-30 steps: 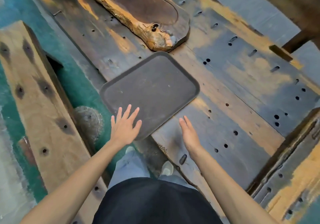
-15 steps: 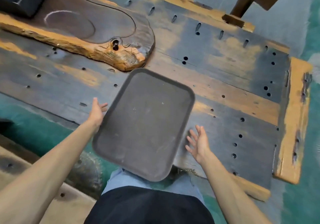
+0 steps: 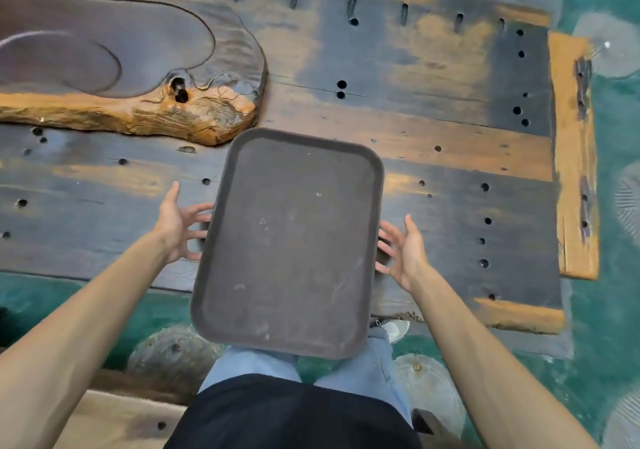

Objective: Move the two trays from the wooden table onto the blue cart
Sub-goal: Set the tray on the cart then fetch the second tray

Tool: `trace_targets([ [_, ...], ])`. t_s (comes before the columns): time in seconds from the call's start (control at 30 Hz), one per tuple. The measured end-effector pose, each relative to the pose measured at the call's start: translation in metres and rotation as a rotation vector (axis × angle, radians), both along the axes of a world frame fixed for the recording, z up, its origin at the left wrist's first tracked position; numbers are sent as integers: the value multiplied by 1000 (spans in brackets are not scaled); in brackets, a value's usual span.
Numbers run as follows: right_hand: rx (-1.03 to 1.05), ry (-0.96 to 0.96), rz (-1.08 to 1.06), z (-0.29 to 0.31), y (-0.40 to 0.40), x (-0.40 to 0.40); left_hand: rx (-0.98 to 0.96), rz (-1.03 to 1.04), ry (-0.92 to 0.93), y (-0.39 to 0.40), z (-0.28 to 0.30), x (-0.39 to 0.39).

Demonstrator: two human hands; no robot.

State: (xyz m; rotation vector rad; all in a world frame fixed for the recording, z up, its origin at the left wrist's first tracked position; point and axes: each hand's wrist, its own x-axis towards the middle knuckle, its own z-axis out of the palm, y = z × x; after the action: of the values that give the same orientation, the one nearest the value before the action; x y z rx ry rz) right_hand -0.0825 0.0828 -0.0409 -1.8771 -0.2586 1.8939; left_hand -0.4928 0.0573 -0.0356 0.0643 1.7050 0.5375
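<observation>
One dark tray [image 3: 289, 240] is showing in the head view, and it is lying on the wooden counter [image 3: 433, 109] with its near end sticking out over the counter's front edge, above the person's blue jeans [image 3: 360, 369]. Both hands are reaching to the long sides of the tray. The left hand [image 3: 176, 223] is standing at the left side with the fingers spread and curled toward the rim; the fingertips are going just beside or under the rim, and I cannot tell if they are touching it. The right hand [image 3: 403, 251] is standing at the right side, also with the fingers spread apart and pointing to the rim, very near to it, but contact is not clear. Neither hand is gripping the tray. Behind the tray, at the far left, a carved wooden slab [image 3: 131, 67] with a raw orange edge is resting on the counter, near the tray's far left corner but apart from it. The counter is showing many small dark holes, and a green floor [image 3: 616, 292] is lying around it.
</observation>
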Motion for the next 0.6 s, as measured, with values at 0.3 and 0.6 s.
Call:
trace_targets([
  [0.3,-33,19,-81,-2,-15,59,24,-104,-61,0,14,41],
  [0.6,-9,5,-326,15,-82,214,83,-384,-125,32,38,198],
])
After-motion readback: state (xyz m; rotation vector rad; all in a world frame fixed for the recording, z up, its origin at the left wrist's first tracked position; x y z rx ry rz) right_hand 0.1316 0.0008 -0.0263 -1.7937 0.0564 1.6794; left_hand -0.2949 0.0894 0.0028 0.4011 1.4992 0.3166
